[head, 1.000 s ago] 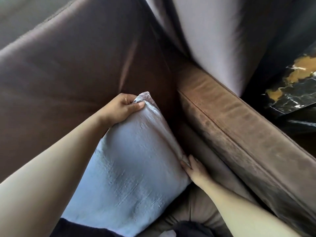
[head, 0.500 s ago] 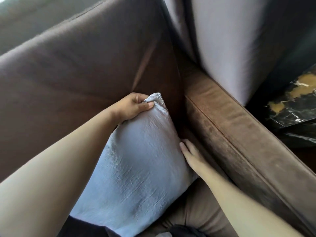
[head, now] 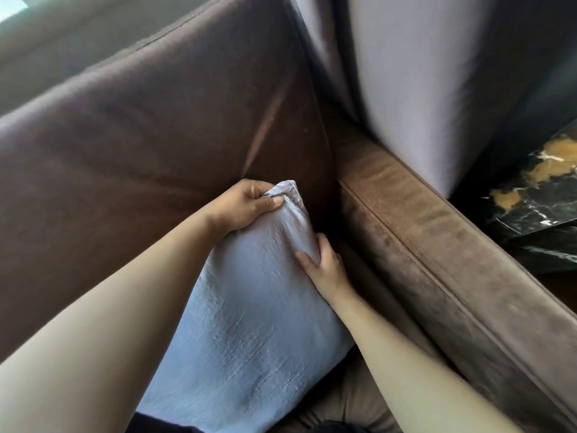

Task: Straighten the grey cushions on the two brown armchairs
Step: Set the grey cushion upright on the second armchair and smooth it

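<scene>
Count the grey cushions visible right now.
1. The grey cushion leans in the corner of the brown armchair, left hand pinching its top corner, right hand on its right edge. The second armchair's cushion is out of view.

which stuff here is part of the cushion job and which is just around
Part of the job: grey cushion, brown armchair, left hand pinching its top corner, right hand on its side edge.
Just around: marble table, pale curtain.
</scene>
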### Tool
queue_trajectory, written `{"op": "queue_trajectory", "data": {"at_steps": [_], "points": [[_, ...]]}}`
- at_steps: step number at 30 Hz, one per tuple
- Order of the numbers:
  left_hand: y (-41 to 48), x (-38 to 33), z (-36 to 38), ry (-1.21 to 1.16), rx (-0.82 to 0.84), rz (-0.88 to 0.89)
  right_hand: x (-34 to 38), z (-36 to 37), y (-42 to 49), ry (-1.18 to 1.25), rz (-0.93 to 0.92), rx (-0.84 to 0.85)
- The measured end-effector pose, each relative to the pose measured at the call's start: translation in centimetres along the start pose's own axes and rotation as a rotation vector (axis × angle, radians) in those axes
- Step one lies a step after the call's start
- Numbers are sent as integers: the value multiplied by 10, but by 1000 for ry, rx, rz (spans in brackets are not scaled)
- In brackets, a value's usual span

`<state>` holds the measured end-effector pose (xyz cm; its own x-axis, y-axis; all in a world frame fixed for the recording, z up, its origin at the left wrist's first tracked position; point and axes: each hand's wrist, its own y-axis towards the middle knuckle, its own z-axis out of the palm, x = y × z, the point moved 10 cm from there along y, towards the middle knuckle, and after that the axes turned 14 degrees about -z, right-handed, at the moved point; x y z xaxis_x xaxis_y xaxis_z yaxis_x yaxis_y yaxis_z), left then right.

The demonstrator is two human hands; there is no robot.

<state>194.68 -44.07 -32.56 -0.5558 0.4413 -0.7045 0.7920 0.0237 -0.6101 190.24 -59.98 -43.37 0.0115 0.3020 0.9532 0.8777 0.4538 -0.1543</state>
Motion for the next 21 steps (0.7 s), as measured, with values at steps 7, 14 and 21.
{"op": "queue_trajectory", "data": {"at_steps": [7,14,21], "points": [[0,0,-1,49,-26,6,-108,4,-75,-212,246,111],[0,3,-3,3,-50,-8,-159,-17,-123,-431,253,148],[-10,-3,5,64,-56,-9,-118,-46,-109,-405,176,159]]}}
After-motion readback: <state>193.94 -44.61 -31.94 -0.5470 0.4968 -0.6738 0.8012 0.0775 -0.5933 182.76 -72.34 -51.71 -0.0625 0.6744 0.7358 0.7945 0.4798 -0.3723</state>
